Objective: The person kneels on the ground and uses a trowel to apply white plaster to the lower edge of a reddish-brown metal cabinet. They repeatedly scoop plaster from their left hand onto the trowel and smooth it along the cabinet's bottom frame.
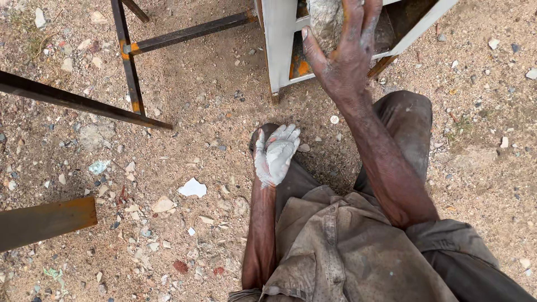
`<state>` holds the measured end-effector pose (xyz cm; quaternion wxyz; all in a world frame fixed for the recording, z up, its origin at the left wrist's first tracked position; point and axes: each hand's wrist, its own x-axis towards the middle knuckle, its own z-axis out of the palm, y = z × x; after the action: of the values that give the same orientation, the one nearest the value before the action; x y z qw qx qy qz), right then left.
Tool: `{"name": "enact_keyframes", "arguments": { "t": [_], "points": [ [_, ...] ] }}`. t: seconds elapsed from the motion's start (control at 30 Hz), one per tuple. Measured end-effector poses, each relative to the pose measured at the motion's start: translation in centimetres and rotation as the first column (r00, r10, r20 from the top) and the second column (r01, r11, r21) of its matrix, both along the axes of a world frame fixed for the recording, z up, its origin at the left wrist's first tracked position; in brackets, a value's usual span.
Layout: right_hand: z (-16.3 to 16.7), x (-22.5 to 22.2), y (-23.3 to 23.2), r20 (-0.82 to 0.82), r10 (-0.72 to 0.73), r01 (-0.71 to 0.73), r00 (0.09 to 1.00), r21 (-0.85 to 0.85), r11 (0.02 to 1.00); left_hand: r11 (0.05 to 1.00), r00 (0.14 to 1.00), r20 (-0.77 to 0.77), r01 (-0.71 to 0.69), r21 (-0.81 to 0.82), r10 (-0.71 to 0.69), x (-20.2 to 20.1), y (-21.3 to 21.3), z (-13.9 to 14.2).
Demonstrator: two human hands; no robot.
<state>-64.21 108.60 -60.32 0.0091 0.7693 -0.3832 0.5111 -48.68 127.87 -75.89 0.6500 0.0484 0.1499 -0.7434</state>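
Note:
My right hand [344,53] reaches forward at the top of the view and grips a grey, putty-stained cloth wad [325,19] pressed against a light grey painted metal frame [279,45]. My left hand [275,154] rests near my knee, palm up, coated in pale grey putty, its fingers loosely curled with a lump of putty in the palm. I am crouching in dusty brown trousers and a worn shirt [335,251].
Rusty dark steel bars [128,61] form a frame at the upper left, and a rusty flat bar [45,221] juts in at the lower left. The ground is sandy gravel strewn with pebbles and a white paper scrap [193,188].

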Motion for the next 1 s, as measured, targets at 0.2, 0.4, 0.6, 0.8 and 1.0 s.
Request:
{"name": "enact_keyframes", "arguments": {
  "t": [0.2,0.4,0.6,0.8,1.0],
  "points": [
    [-1.9,0.4,-1.5,0.025,-0.039,0.039,0.999,0.026,0.999,1.0,1.0,-0.021,0.003,-0.004,-0.003,0.0,0.6,-1.1],
    [-3.2,1.7,-3.1,0.018,-0.047,0.047,0.999,-0.005,0.999,0.999,0.999,0.039,-0.003,0.053,0.001,-0.3,1.2,-2.1],
    [-3.1,1.7,-1.3,0.033,0.02,-0.021,0.999,0.028,0.999,1.0,1.0,-0.024,-0.003,0.017,0.003,-0.8,1.3,-2.4],
    [-1.7,0.7,0.2,0.068,0.025,-0.022,0.997,-0.035,0.999,0.997,0.999,-0.048,0.001,0.081,0.002,-0.8,1.5,-2.0],
    [-1.2,1.4,-0.9,0.044,-0.023,0.023,0.999,0.008,1.0,1.0,0.999,-0.048,0.0,-0.005,0.0,-0.7,1.9,-1.9]
  ]
}}
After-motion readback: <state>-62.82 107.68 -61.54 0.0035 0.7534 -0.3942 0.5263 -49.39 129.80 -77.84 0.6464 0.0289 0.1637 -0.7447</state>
